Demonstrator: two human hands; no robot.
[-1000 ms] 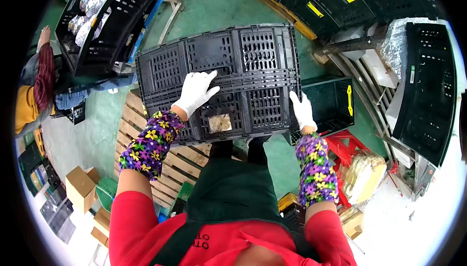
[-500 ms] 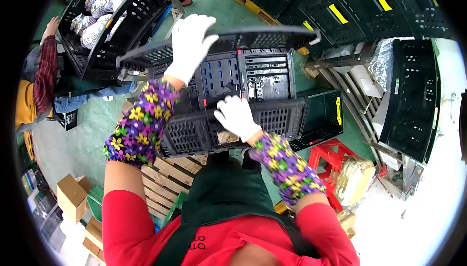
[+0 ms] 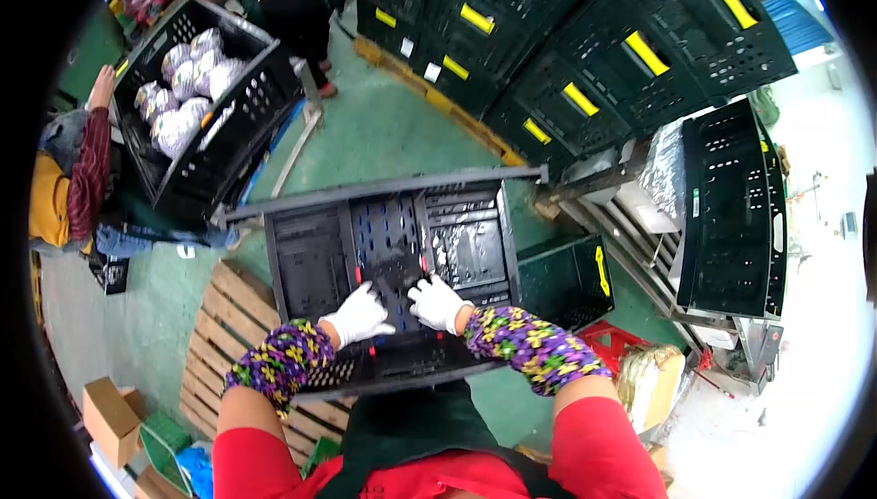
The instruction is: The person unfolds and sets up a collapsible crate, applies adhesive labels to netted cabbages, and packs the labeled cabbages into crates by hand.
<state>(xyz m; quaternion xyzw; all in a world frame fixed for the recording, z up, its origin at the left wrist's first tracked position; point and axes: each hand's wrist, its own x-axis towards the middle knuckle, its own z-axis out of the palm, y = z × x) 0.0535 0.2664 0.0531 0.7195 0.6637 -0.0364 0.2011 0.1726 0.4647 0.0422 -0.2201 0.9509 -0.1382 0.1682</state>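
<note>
A black folding crate (image 3: 384,184) lies in front of me with its two long side walls raised. Inside it, near the wall closest to me, is my left hand (image 3: 360,316) in a white glove, its fingers bent down toward the crate floor. Close beside it my right hand (image 3: 437,304), also gloved, has curled fingers by a small red clip. Both hands touch the crate's inside; what the fingertips hold, if anything, is hidden. The crate's short end panels lie flat.
A black crate (image 3: 251,97) of netted packs stands at upper left, beside a co-worker's arm (image 3: 91,161). Stacked dark crates (image 3: 512,33) with yellow handles fill the upper right. A wooden pallet (image 3: 224,335) lies lower left; a green crate (image 3: 571,284) stands right.
The crate's folded side walls have been lifted open, first the far one, then the near one. Both hands have moved down inside it. The view has tilted up, showing more stacked crates.
</note>
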